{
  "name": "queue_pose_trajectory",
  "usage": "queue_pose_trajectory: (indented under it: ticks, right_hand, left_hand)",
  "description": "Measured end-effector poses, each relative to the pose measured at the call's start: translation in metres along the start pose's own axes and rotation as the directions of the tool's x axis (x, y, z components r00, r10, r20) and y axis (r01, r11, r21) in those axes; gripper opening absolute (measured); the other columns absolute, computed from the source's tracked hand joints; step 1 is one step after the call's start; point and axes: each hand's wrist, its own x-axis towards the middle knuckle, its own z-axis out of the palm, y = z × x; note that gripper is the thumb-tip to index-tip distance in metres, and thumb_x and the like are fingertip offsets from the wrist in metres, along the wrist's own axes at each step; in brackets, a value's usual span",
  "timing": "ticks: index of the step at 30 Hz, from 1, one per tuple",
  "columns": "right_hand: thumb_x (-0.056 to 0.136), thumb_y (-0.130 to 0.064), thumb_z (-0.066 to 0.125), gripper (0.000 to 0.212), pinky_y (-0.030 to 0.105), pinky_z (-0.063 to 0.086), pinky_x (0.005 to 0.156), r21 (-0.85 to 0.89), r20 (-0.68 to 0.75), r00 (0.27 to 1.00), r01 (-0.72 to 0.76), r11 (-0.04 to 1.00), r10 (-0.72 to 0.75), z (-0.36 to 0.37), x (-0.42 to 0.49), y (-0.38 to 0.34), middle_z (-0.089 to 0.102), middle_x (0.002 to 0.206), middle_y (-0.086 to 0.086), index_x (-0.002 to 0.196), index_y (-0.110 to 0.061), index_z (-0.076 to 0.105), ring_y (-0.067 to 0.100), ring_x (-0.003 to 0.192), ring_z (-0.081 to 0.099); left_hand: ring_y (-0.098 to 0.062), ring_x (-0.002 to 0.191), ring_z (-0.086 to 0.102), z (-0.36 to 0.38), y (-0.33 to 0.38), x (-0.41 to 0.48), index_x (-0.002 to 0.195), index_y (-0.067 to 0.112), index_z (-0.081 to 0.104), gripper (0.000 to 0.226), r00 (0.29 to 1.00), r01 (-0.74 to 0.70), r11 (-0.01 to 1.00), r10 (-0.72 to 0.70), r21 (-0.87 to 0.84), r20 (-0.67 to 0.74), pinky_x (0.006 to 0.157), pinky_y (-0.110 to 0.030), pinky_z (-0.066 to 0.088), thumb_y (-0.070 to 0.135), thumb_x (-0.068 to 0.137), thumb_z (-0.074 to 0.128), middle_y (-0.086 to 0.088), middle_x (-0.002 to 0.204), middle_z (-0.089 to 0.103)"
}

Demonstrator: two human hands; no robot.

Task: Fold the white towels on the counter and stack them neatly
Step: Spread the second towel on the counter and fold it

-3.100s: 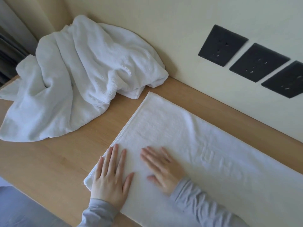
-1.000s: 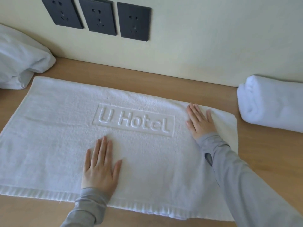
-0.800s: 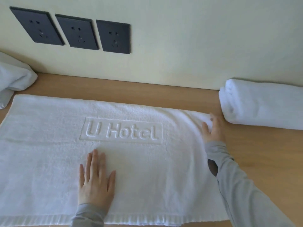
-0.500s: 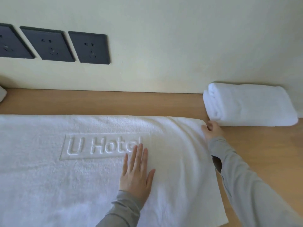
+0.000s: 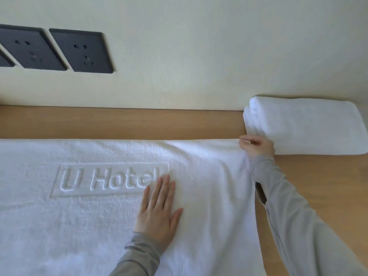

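Observation:
A white towel (image 5: 83,226) embossed "U Hotel" lies spread flat on the wooden counter (image 5: 123,122). My left hand (image 5: 158,210) lies flat on it, fingers straight, just right of the lettering. My right hand (image 5: 256,146) pinches the towel's far right corner, which is lifted slightly off the counter. A folded white towel (image 5: 306,124) sits against the wall at the right, just beyond my right hand.
A cream wall rises directly behind the counter, with dark grey wall sockets (image 5: 83,50) at the upper left. Bare wood shows between the spread towel and the wall, and to the right of the towel below the folded one.
My left hand slid right across the towel to beside the lettering. My right hand went from lying flat near the far right corner to pinching that corner. The view shifted right.

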Motion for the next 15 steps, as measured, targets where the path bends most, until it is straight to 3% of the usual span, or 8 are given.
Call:
queue_pose_trajectory:
  ticks: [2,5,7,9,10,12,13,15]
  right_hand:
    - [0.072,-0.009,0.071,0.013,0.027,0.05,0.082,-0.125,-0.067,0.99,0.112,0.986,-0.121,0.001,0.003,-0.001,0.07,0.08,0.005,0.082,-0.017,0.075,0.018,0.079,0.062]
    - [0.079,-0.01,0.067,0.023,0.033,0.044,0.087,-0.357,-0.006,0.993,0.109,0.928,-0.119,0.012,0.004,0.01,0.069,0.099,0.016,0.1,-0.001,0.069,0.03,0.097,0.06]
    - [0.084,-0.01,0.063,0.025,0.039,0.038,0.092,-0.503,0.033,0.988,0.148,0.852,-0.152,0.016,-0.002,0.016,0.06,0.111,0.021,0.106,0.003,0.063,0.036,0.108,0.051]
    - [0.084,-0.007,0.061,0.027,0.044,0.037,0.094,-0.62,0.037,0.953,0.259,0.741,-0.302,0.018,-0.015,0.015,0.052,0.119,0.022,0.109,0.003,0.06,0.039,0.113,0.046]
    - [0.083,-0.006,0.061,0.028,0.045,0.04,0.092,-0.655,0.043,0.911,0.335,0.677,-0.41,0.023,-0.027,0.013,0.053,0.122,0.021,0.11,0.0,0.061,0.039,0.112,0.048]
    - [0.081,-0.005,0.063,0.031,0.047,0.045,0.09,-0.605,0.151,0.757,0.58,0.546,-0.636,0.044,-0.06,0.004,0.058,0.125,0.015,0.112,-0.004,0.063,0.036,0.112,0.056]
    - [0.083,-0.008,0.062,0.033,0.048,0.045,0.094,-0.509,0.277,0.659,0.718,0.475,-0.699,0.06,-0.078,0.001,0.058,0.128,0.012,0.116,-0.005,0.062,0.033,0.117,0.055]
    - [0.089,-0.018,0.051,0.04,0.048,0.032,0.109,-0.293,0.593,0.425,0.905,0.308,-0.684,0.095,-0.116,-0.001,0.049,0.14,0.006,0.129,-0.01,0.053,0.026,0.134,0.041]
  left_hand:
    - [-0.024,0.142,0.024,0.0,0.0,0.0,0.146,0.011,0.031,0.065,1.0,0.003,1.0,-0.003,0.007,-0.002,0.111,-0.046,0.021,0.048,0.096,0.013,-0.006,0.155,0.025]
    - [-0.022,0.143,0.022,0.002,0.002,0.0,0.146,0.011,0.031,0.065,1.0,0.012,1.0,-0.012,0.021,0.003,0.11,-0.046,0.021,0.049,0.097,0.012,-0.007,0.155,0.025]
    - [-0.022,0.143,0.02,0.003,0.003,0.0,0.146,0.011,0.03,0.065,1.0,0.014,1.0,-0.014,0.024,0.0,0.11,-0.046,0.022,0.05,0.097,0.012,-0.007,0.155,0.025]
    - [-0.024,0.144,0.021,0.003,0.005,0.0,0.146,0.011,0.03,0.065,1.0,0.01,0.999,-0.01,0.039,0.002,0.11,-0.047,0.022,0.049,0.096,0.013,-0.007,0.155,0.025]
    - [-0.025,0.143,0.022,0.003,0.005,0.0,0.146,0.011,0.03,0.065,1.0,0.009,0.999,-0.009,0.045,0.001,0.11,-0.047,0.022,0.049,0.096,0.014,-0.006,0.155,0.024]
    - [-0.026,0.142,0.023,0.003,0.006,0.0,0.146,0.011,0.03,0.064,1.0,0.008,0.999,-0.008,0.051,-0.001,0.11,-0.047,0.022,0.049,0.096,0.014,-0.006,0.155,0.025]
    - [-0.026,0.142,0.024,0.003,0.007,0.001,0.145,0.011,0.031,0.064,1.0,0.008,0.998,-0.008,0.057,0.003,0.109,-0.047,0.022,0.048,0.096,0.013,-0.007,0.154,0.027]
    - [-0.03,0.139,0.028,0.003,0.006,0.001,0.142,0.009,0.038,0.066,1.0,0.006,0.997,-0.008,0.073,0.017,0.109,-0.047,0.022,0.047,0.097,0.008,-0.01,0.15,0.034]
